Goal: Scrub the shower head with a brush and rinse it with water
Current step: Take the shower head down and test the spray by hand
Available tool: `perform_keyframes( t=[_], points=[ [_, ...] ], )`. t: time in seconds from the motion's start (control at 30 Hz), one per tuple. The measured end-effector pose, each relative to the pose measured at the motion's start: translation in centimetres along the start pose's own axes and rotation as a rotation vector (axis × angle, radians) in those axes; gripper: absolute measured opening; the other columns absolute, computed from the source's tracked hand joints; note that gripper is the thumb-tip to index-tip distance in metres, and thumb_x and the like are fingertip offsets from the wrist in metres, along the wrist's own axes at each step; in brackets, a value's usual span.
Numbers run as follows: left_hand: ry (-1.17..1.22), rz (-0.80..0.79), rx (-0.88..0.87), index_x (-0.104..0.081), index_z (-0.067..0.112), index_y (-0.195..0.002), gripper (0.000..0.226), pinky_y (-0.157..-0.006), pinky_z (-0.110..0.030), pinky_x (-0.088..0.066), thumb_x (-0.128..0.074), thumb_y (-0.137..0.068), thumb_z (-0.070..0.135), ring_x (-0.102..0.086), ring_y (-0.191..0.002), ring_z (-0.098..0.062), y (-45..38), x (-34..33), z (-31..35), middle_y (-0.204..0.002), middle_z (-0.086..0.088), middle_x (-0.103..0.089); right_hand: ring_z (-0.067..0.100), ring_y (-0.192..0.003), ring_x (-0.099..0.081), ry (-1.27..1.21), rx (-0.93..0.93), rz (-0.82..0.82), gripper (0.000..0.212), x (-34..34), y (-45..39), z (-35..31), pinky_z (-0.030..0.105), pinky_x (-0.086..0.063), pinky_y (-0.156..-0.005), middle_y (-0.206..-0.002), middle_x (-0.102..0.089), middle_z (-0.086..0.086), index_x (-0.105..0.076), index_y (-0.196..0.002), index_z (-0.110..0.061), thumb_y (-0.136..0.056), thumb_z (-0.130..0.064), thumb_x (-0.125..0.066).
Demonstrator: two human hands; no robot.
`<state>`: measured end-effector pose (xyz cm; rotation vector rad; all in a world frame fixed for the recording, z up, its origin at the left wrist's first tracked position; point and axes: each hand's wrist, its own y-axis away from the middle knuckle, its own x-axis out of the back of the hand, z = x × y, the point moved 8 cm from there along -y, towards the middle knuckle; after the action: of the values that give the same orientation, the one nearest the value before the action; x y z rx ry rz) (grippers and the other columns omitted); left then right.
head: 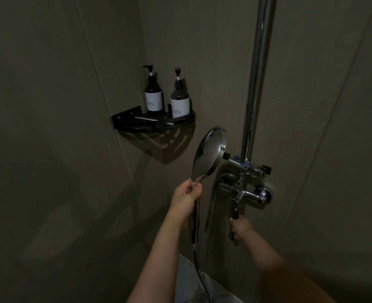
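Note:
A chrome hand shower head (209,153) stands upright in the dim stall, its shiny back toward me and its face toward the wall. My left hand (186,197) grips its handle just below the round head, and the hose (199,272) hangs down from the handle. My right hand (240,227) grips the dark lever that hangs below the chrome mixer tap (249,191). No brush shows in my hands. I see no water flowing.
A chrome riser pipe (259,68) runs up from the tap. In the corner a black shelf (137,123) carries two dark pump bottles (154,92) (180,96) and a thin white stick-like item. Grey walls close in on both sides.

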<state>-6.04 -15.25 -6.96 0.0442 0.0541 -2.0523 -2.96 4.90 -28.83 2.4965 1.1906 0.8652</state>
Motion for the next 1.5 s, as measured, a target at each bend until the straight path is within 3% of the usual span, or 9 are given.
perform_keyframes(
  t=[0.2,0.43,0.73,0.83,0.93,1.13,1.3,1.43,1.5],
  points=[
    [-0.064,0.029,0.055,-0.058,0.01,-0.084,0.012,-0.089,-0.042,-0.045,-0.051,-0.093,0.014,-0.053,-0.087,-0.024,0.6,0.4,-0.5,-0.087,-0.014,-0.056,0.035,-0.119,-0.055,0.089,0.061,0.075,0.045,1.3,2.7,-3.1,0.033,-0.044,-0.092,-0.126,-0.058,0.023,-0.053,-0.126,0.003,-0.091,-0.025,-0.058],
    [0.046,0.126,-0.002,-0.055,0.011,-0.071,0.024,-0.064,-0.027,-0.041,-0.049,-0.094,0.006,-0.051,-0.064,-0.015,1.9,1.9,0.9,-0.065,-0.001,-0.056,0.031,-0.112,-0.061,0.521,0.178,0.114,0.028,4.2,3.6,-5.3,0.034,-0.049,-0.09,-0.118,-0.065,0.019,-0.063,-0.112,0.001,-0.09,-0.013,-0.054],
    [0.027,0.192,-0.098,-0.053,0.01,-0.072,0.023,-0.061,-0.022,-0.04,-0.047,-0.093,0.003,-0.05,-0.053,0.0,4.0,3.9,2.5,-0.054,0.011,-0.056,0.028,-0.116,-0.059,0.733,0.206,0.122,0.05,4.6,4.3,-5.2,0.033,-0.047,-0.093,-0.123,-0.063,0.014,-0.063,-0.115,-0.007,-0.096,-0.043,-0.033],
    [0.024,0.21,-0.092,-0.051,0.008,-0.071,0.024,-0.053,-0.013,-0.04,-0.047,-0.093,0.002,-0.049,-0.048,0.003,4.4,4.0,2.1,-0.046,0.012,-0.055,0.029,-0.099,-0.067,0.606,0.122,0.053,0.057,4.1,4.0,-4.2,0.035,-0.052,-0.088,-0.108,-0.068,0.017,-0.066,-0.108,-0.005,-0.094,-0.049,-0.033],
    [0.048,0.209,-0.082,-0.054,0.007,-0.075,0.02,-0.054,-0.014,-0.042,-0.047,-0.094,0.003,-0.052,-0.054,-0.004,4.3,3.5,2.0,-0.055,0.008,-0.057,0.021,-0.044,-0.064,0.399,0.096,-0.03,0.042,4.1,3.2,-4.5,0.032,-0.059,-0.061,-0.063,-0.065,0.012,-0.067,-0.08,-0.003,-0.091,-0.038,-0.047],
    [0.058,0.172,-0.074,-0.05,0.008,-0.069,0.025,-0.054,-0.016,-0.042,-0.048,-0.094,0.004,-0.052,-0.05,-0.001,3.8,1.3,2.6,-0.057,0.005,-0.056,0.016,-0.029,-0.05,-0.381,0.017,-0.144,0.033,5.3,4.2,-7.6,0.015,-0.041,-0.029,-0.056,-0.047,0.012,-0.048,-0.066,-0.004,-0.097,-0.018,-0.05],
    [0.055,0.151,-0.093,-0.053,0.004,-0.08,0.015,-0.059,-0.017,-0.044,-0.047,-0.094,0.004,-0.053,-0.06,-0.008,3.4,0.4,3.1,-0.069,-0.003,-0.057,0.012,-0.035,-0.062,-0.713,-0.022,-0.244,0.018,5.2,4.2,-9.5,0.022,-0.051,-0.039,-0.072,-0.061,0.011,-0.05,-0.09,-0.01,-0.101,-0.02,-0.038],
    [0.071,0.139,-0.09,-0.054,0.002,-0.084,0.013,-0.064,-0.022,-0.044,-0.046,-0.094,0.003,-0.054,-0.064,-0.011,3.6,0.9,3.2,-0.068,-0.002,-0.059,0.018,-0.055,-0.069,-0.903,-0.097,-0.331,0.022,3.9,4.0,-9.6,0.036,-0.049,-0.095,-0.064,-0.07,0.009,-0.051,-0.086,-0.008,-0.101,-0.017,-0.037],
    [0.075,0.15,-0.089,-0.055,0.005,-0.08,0.018,-0.063,-0.021,-0.045,-0.045,-0.094,0.003,-0.055,-0.062,-0.01,3.9,1.4,3.4,-0.065,0.001,-0.06,0.024,-0.07,-0.07,-1.03,-0.121,-0.361,0.025,3.4,3.6,-9.8,0.038,-0.047,-0.098,-0.075,-0.069,0.014,-0.049,-0.084,-0.004,-0.101,-0.014,-0.035]
  ],
)
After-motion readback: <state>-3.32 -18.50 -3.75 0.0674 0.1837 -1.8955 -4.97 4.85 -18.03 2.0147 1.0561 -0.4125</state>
